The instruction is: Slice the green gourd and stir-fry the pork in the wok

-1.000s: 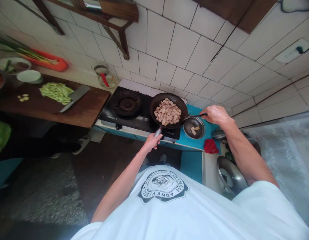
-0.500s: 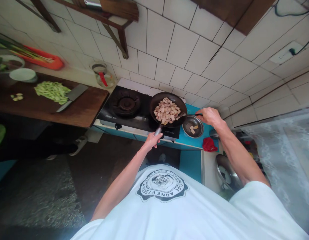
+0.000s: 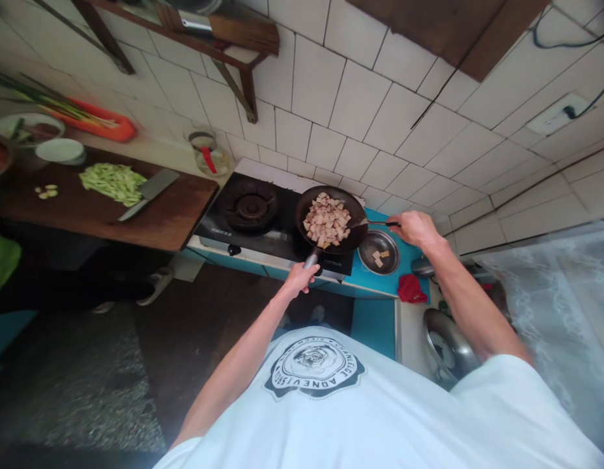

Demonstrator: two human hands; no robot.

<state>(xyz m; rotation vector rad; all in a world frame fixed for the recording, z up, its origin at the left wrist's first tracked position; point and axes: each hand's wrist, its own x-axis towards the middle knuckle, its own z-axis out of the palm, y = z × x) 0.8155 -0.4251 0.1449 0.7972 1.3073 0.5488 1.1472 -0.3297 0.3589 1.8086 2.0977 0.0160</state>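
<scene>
My left hand [image 3: 300,279] is closed around the grey handle of a dark frying pan [image 3: 305,207] on the right burner of the gas stove. Pale chopped meat pieces [image 3: 327,220] fill the pan. My right hand [image 3: 416,229] grips the dark handle of a spatula [image 3: 374,222], whose blade reaches into the right side of the meat. Just under the spatula, a metal bowl [image 3: 390,265] holds several pale pieces of meat. Part of the spatula's blade is hidden by the meat.
Left of the stove [image 3: 277,242], a wooden cutting board [image 3: 179,207] bears sliced green vegetable [image 3: 112,182], a cleaver [image 3: 158,184] and garlic cloves [image 3: 47,191]. A red cloth [image 3: 412,288] lies right of the bowl. A glass jar [image 3: 214,161] stands by the wall. Another person's shoe [image 3: 158,284] shows at left.
The view has shifted slightly, so the scene sits a little lower and further right. Both hands keep their grips; the spatula's blade stays at the right side of the meat.
</scene>
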